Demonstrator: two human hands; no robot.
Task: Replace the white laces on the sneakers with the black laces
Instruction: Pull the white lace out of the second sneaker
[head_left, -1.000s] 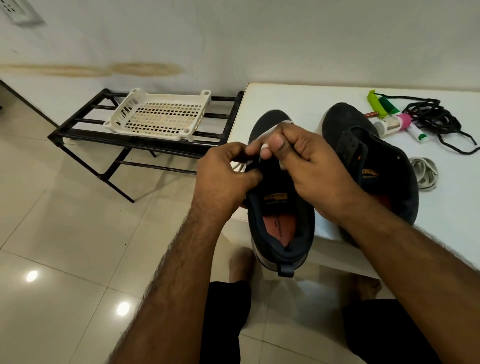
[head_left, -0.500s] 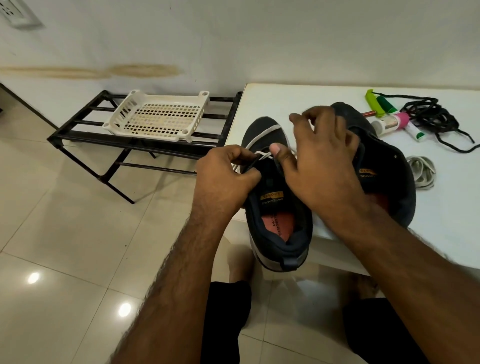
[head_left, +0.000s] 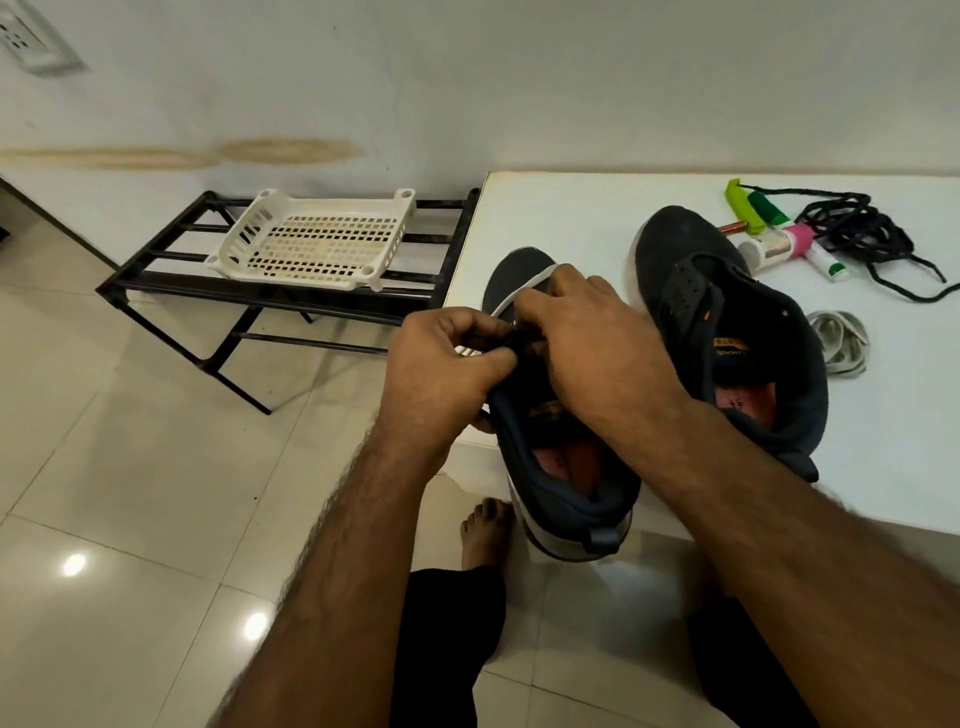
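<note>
A white table (head_left: 571, 218) stood against a pale wall above glossy floor tiles (head_left: 130, 467). At its near corner, the left hand (head_left: 441, 374) and right hand (head_left: 587, 348) curled tight, pinching the near sneaker (head_left: 566, 488) at its eyelets; black laces (head_left: 857, 234) lay well apart.

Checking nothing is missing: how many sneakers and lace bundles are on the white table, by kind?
Dark fabric sneakers: 2
Loose black lace tangle: 1
Coiled white lace bundle: 1
Total: 4
</note>
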